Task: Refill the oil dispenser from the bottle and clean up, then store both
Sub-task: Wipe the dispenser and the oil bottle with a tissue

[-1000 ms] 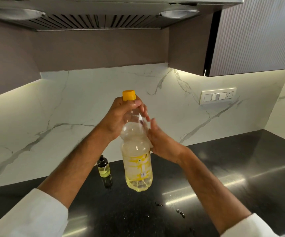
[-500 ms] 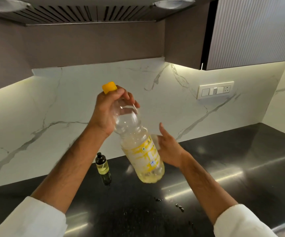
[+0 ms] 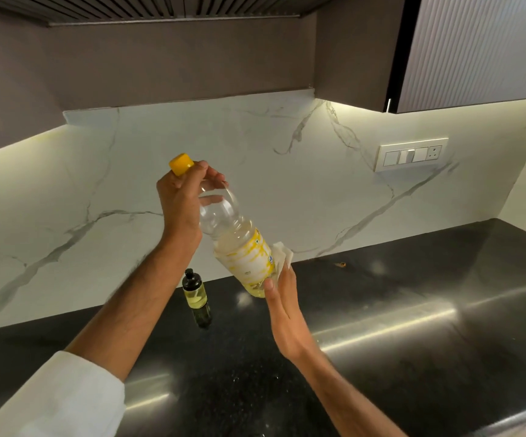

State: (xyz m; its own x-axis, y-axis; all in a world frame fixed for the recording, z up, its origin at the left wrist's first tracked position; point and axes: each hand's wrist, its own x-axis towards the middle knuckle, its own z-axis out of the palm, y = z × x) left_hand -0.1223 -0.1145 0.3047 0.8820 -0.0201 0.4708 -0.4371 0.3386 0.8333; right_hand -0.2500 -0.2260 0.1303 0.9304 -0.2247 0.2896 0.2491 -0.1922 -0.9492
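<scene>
My left hand (image 3: 181,200) grips the neck of a clear plastic oil bottle (image 3: 239,247) with a yellow cap and yellow label, held in the air and tilted with its base down to the right. My right hand (image 3: 282,310) presses a white tissue (image 3: 282,258) against the bottle's lower side and base, fingers straight. A small dark oil dispenser (image 3: 195,293) with a black cap stands upright on the black countertop (image 3: 413,279), below the bottle and to its left.
A marble backsplash rises behind the counter, with a switch panel (image 3: 411,154) at the right. A range hood (image 3: 160,11) and upper cabinets (image 3: 476,52) hang overhead. Small drops or specks lie on the counter near the front.
The bottle has tilted from upright, its cap swinging left and its base right. My right hand has slid down from the bottle's middle to its base with the tissue.
</scene>
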